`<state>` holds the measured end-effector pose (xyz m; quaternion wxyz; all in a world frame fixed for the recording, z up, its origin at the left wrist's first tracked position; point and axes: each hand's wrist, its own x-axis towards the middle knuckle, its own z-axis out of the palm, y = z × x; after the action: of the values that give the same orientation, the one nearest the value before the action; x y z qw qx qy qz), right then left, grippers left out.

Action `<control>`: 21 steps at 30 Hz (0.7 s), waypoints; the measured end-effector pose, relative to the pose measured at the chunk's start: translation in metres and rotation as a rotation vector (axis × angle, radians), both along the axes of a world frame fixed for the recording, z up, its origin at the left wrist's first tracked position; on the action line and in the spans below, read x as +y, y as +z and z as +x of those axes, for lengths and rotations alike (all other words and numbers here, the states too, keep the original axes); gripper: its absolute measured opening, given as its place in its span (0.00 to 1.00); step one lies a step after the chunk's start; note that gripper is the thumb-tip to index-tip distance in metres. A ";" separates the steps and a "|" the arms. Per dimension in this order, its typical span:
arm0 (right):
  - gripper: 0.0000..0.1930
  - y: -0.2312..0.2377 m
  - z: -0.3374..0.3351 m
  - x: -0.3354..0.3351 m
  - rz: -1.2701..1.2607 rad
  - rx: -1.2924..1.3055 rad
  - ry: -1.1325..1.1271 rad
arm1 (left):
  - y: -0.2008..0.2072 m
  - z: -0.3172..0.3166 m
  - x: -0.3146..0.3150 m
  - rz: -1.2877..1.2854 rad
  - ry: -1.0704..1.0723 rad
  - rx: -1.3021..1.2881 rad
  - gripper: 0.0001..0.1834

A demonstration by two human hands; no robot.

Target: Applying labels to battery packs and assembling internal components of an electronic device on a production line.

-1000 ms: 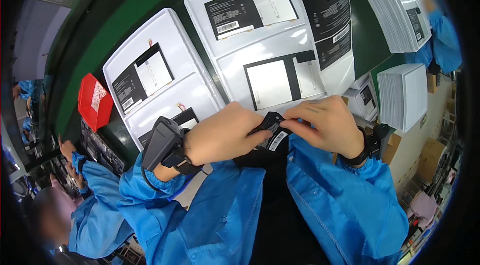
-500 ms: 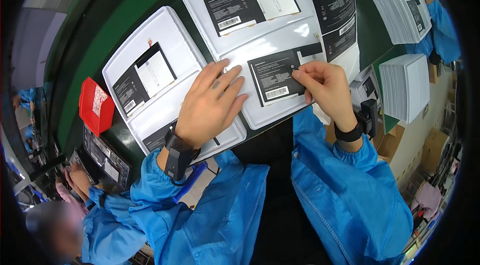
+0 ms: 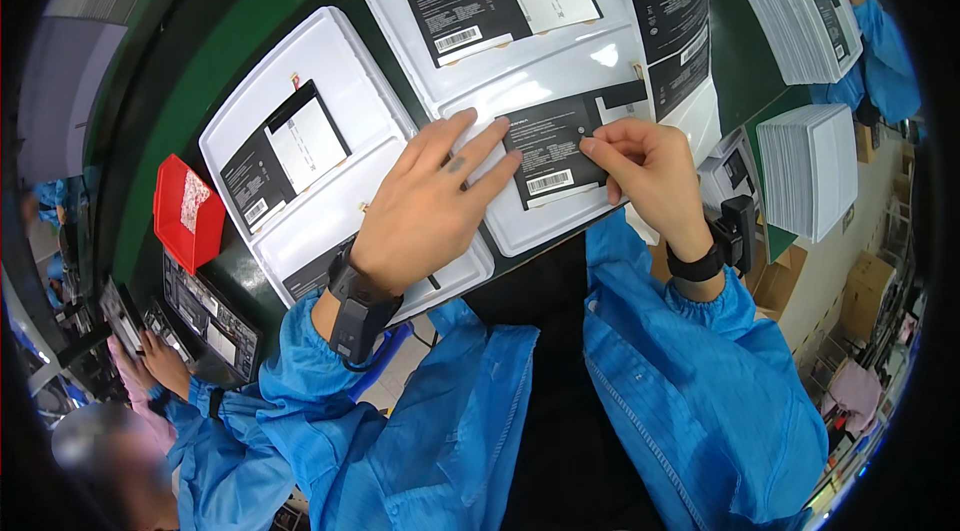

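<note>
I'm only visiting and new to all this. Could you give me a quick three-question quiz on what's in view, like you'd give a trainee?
1. Multiple choice: what colour is the open bin to the left of the white trays?
A) yellow
B) red
C) blue

2. True or false: the left hand is clenched into a tight fist.

3. Fill in the blank: the thumb and forefinger of the right hand are at the ____ end of the black label that lies between the two hands.

Key:
1. B, red.
2. False; its fingers are stretched out.
3. Right.
</note>
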<state>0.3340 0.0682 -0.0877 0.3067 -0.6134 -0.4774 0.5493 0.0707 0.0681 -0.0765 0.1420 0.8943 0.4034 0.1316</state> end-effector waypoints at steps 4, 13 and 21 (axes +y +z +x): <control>0.10 0.024 -0.003 -0.004 0.084 -0.227 0.063 | 0.005 0.006 0.001 0.053 -0.043 0.096 0.24; 0.10 0.124 0.015 -0.034 1.149 0.033 0.237 | 0.006 0.037 0.003 0.001 -0.065 0.103 0.25; 0.11 0.166 0.018 -0.028 1.193 0.039 0.545 | -0.005 0.062 0.005 -0.065 -0.147 0.053 0.38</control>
<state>0.3517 0.0397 0.0783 0.4527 -0.1851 -0.8329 0.2591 0.1322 0.0733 -0.0814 0.1696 0.9197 0.3441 0.0838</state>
